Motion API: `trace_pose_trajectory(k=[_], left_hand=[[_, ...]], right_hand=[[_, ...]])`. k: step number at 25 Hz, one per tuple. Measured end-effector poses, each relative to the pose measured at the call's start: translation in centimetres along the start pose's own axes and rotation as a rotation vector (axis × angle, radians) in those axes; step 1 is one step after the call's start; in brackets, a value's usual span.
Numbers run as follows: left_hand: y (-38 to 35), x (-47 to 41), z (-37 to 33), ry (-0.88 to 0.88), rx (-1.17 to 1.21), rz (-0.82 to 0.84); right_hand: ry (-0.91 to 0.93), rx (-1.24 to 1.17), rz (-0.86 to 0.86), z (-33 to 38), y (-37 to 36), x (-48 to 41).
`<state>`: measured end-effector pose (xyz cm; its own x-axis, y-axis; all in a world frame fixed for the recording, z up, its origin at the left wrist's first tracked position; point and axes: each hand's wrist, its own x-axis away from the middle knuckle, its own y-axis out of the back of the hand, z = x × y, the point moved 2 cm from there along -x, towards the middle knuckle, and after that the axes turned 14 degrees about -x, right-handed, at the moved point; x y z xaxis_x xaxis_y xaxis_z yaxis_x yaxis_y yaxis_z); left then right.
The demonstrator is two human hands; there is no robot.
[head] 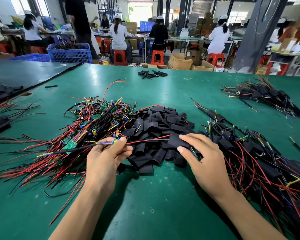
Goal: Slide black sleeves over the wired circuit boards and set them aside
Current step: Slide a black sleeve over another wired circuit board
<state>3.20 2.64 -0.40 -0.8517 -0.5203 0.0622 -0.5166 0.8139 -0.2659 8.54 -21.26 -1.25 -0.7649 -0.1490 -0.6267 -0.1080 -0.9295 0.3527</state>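
Pairing one board with one sleeve: our left hand [104, 160] pinches a small wired board [115, 141] between thumb and fingertips. Its red and black leads poke right toward our right hand [204, 161], which grips a flat black sleeve [176, 140] between thumb and fingers on top of the sleeve pile [159, 125]. Sleeve isn't on the board yet; the lead tips sit just beside its edge. We read this as the start of one cycle: part picked, sleeve picked, threading not begun. Next move needs the sleeve mouth squeezed open, since it lies pressed flat, then leads fed in first and the board pushed after them until it's covered. Loose wires could snag on the rim or drag neighbours out of the tangle. Materials: sleeves are matte black, thin-walled, limp tube cut into short lengths and creased flat. Boards are small rigid green rectangles with blue and yellow parts, knotted up in thin red, black, yellow and blue insulated wire in the bare pile [97, 122] to the left. Sleeved ones lie in a heap [249, 153] just right of our right hand, with a second heap [267, 97] further back. Everything sits on a green rubbery mat [163, 196], scuffed and spotted. Plenty of bare boards there, so we reckon the job is nowhere near done.
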Motion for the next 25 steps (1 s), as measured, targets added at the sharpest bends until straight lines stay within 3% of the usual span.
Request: trace_pose_trajectory(k=[9,16,25], left_hand=[[-0.8,0.2,0.8,0.031,-0.026,0.143],[0.0,-0.4,0.2,0.0,0.029,0.029],[-0.1,-0.3,0.1,-0.018,0.036,0.049]], right_hand=[[0.123,0.133,0.171,0.4,-1.3,0.7],[0.01,0.004,-0.033,-0.4,0.1,-0.1],[-0.067,-0.084,-0.087,-0.3,0.4,-0.1]])
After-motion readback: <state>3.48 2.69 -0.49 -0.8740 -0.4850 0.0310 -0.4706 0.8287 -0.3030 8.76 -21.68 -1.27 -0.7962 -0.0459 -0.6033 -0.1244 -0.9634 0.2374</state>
